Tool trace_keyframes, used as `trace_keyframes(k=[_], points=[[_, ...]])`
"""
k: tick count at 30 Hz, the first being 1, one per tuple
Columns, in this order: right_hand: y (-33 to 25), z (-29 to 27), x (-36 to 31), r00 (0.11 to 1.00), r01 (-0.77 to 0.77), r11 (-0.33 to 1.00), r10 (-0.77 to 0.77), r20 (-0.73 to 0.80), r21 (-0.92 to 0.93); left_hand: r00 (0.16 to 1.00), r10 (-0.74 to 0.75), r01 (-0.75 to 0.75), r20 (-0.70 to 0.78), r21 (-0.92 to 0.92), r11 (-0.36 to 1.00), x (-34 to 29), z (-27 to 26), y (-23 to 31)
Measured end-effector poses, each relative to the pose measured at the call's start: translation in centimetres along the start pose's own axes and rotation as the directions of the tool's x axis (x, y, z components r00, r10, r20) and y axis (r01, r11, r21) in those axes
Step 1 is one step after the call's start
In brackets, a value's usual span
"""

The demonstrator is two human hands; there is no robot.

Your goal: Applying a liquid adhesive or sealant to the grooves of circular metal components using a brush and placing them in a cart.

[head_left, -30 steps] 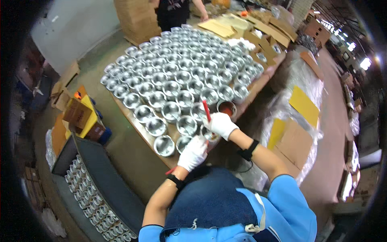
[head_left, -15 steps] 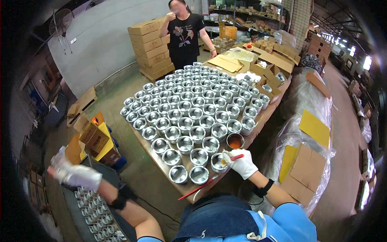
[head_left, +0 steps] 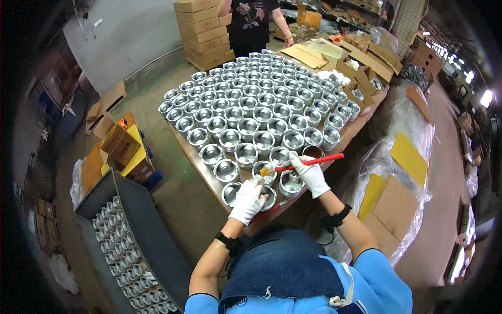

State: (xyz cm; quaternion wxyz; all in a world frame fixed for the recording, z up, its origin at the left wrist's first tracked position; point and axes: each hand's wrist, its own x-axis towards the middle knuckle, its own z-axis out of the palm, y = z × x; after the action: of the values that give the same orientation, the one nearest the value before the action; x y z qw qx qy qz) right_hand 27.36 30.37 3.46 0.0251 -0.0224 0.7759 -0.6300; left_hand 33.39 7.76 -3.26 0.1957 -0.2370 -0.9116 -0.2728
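Observation:
Rows of silver metal pistons (head_left: 248,127) stand open side up on the table. My right hand (head_left: 310,174), in a white glove, is closed around a red-handled brush (head_left: 327,158). Its yellowish bristles are over the opening of a piston (head_left: 264,171) near the front. My left hand (head_left: 248,201), gloved with the fingertips bare, curls at the rim of a front piston (head_left: 269,199) and partly covers it. A cup (head_left: 314,151) stands behind my right hand, mostly hidden. Another thin red handle (head_left: 270,211) lies at the table's front edge, partly hidden.
To the left, a dark-sided cart (head_left: 149,225) holds more pistons. Cartons (head_left: 361,78) and flat cardboard lie at the table's far right. Plastic-wrapped goods (head_left: 400,172) line the right side. A person (head_left: 253,23) in a black top stands beyond the table.
My left hand has come in from the far left to the front pistons. The brush has moved slightly left and back, to another piston. The view has tilted downward.

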Motion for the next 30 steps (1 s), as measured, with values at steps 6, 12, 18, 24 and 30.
trace_keyframes(k=[6, 12, 18, 24, 30], points=[[4.5, 6.6, 3.2, 0.992, 0.013, 1.000, -0.010, -0.127, 0.022, 0.999, 0.049, -0.049, -0.006, -0.002, 0.999, 0.0, 1.8, -0.7], [-1.0, 6.1, 1.4, 0.760, 0.645, 0.566, -0.549, 0.348, -0.514, 0.999, 0.030, -0.029, -0.013, 0.042, 0.999, -0.7, 1.3, -1.7], [-2.0, 4.4, 6.7, 0.964, 0.232, 0.751, -0.091, 0.251, -0.618, 0.999, 0.051, -0.050, -0.012, 0.067, 0.996, 0.0, 1.7, -1.1], [-2.2, 7.1, 6.6, 0.959, 0.225, 0.572, 0.013, 0.282, -0.789, 0.999, 0.040, -0.040, 0.012, 0.074, 0.996, -0.2, 1.9, -1.0], [-2.3, 7.5, 2.2, 0.850, 0.525, 0.319, -0.248, 0.465, -0.789, 0.998, 0.024, -0.026, 0.051, 0.052, 0.998, -0.6, 1.8, -1.0]])
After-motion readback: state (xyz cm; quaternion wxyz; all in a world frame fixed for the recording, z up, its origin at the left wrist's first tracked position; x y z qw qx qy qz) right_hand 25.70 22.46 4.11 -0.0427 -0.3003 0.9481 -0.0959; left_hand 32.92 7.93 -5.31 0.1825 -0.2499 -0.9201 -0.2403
